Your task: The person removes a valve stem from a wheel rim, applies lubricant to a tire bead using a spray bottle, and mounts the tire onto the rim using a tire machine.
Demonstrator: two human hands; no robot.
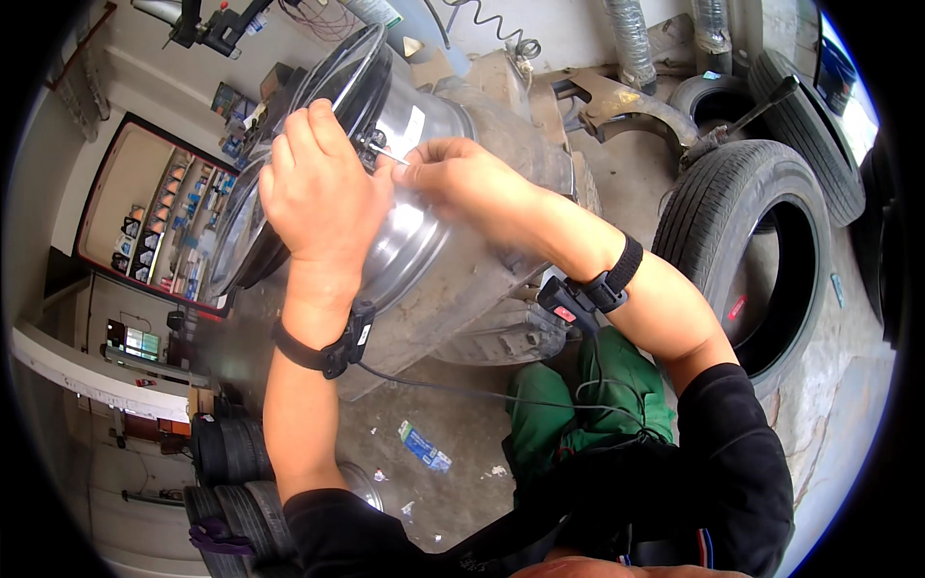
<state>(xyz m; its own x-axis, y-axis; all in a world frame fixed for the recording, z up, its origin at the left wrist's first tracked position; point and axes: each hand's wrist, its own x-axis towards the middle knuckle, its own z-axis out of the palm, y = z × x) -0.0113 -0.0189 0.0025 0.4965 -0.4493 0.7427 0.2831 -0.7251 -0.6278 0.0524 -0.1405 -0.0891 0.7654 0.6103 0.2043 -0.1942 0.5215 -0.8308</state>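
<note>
A silver wheel rim [412,226] with dark outer edges rests tilted in front of me, with no tyre on it. My left hand [323,183] lies over its face, fingers bent and pressed together; what they grip is hidden. Between my hands a small black part [374,143] shows at the rim. My right hand [453,178], slightly blurred, pinches a thin light-coloured metal rod [389,154] between thumb and forefinger. The rod's far end points at the black part; whether they touch I cannot tell.
A large worn tyre [699,217] stands close on my right, with more tyres behind it. A loose car fender panel [626,106] is at the back. Stacked tyres [231,448] stand at lower left. A blue-and-white packet [424,446] lies on the floor. A cable [453,390] runs from my left wrist strap.
</note>
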